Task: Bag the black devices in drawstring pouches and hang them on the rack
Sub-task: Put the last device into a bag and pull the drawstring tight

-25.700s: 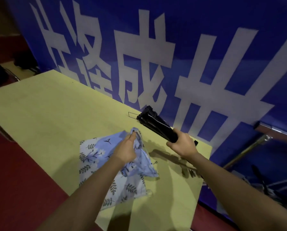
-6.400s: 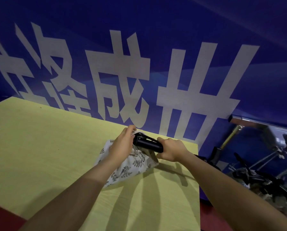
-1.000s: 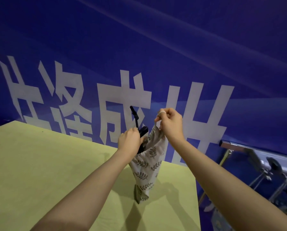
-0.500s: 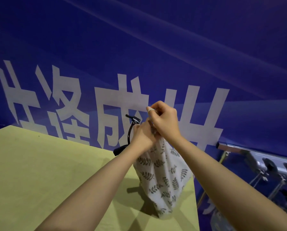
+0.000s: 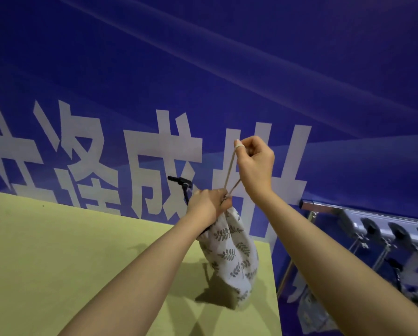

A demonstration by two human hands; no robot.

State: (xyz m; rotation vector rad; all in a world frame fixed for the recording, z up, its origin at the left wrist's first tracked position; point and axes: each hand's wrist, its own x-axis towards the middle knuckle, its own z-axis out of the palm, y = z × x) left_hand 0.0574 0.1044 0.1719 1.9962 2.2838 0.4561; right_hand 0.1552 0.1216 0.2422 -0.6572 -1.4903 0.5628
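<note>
A white pouch [image 5: 229, 258] with a grey leaf print hangs upright over the table's right end, its bottom touching the top. My left hand [image 5: 209, 204] is closed around the gathered neck of the pouch. A black part of the device [image 5: 182, 187] sticks out above that hand; the rest is hidden inside the cloth. My right hand [image 5: 255, 163] is raised above and to the right, pinching the pale drawstring [image 5: 231, 173], which runs taut down to the neck.
A yellow-green table [image 5: 81, 251] stretches left and toward me. A blue banner [image 5: 203, 81] with large white characters stands right behind it. Low on the right, a metal rack [image 5: 372, 223] with black fittings and hooks holds a hanging pale pouch [image 5: 309, 314].
My right hand has risen away from the neck, drawing the drawstring out taut. My left hand stays clamped on the neck, and the pouch mouth has gathered.
</note>
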